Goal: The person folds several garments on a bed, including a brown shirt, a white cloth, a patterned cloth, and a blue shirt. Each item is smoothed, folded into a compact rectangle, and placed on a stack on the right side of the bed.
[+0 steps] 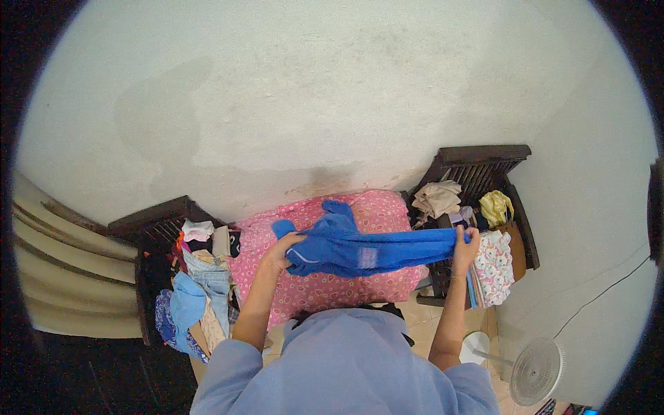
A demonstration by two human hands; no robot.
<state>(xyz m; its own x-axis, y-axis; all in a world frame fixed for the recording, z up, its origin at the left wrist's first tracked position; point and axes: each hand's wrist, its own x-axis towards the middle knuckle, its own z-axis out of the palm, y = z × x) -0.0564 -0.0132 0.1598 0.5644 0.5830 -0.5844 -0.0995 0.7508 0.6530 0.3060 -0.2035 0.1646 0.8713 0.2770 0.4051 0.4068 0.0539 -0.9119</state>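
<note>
A blue garment (363, 251) is stretched sideways between my two hands, above a surface covered with pink patterned cloth (321, 298). My left hand (282, 251) grips its left end, near a thin white curved line on the fabric. My right hand (467, 245) pinches its narrower right end. A pale printed patch shows near the garment's lower middle. Loose parts of the blue fabric lie bunched on the pink cloth, beyond my left hand.
On the left, a dark wooden chair (148, 220) bears piled clothes (199, 280). Another slatted wooden chair (485, 150) on the right holds a beige cloth (438, 198), a yellow cloth (496, 207) and folded fabrics (495, 267). A white fan (537, 371) stands at lower right. A wall (321, 104) rises beyond.
</note>
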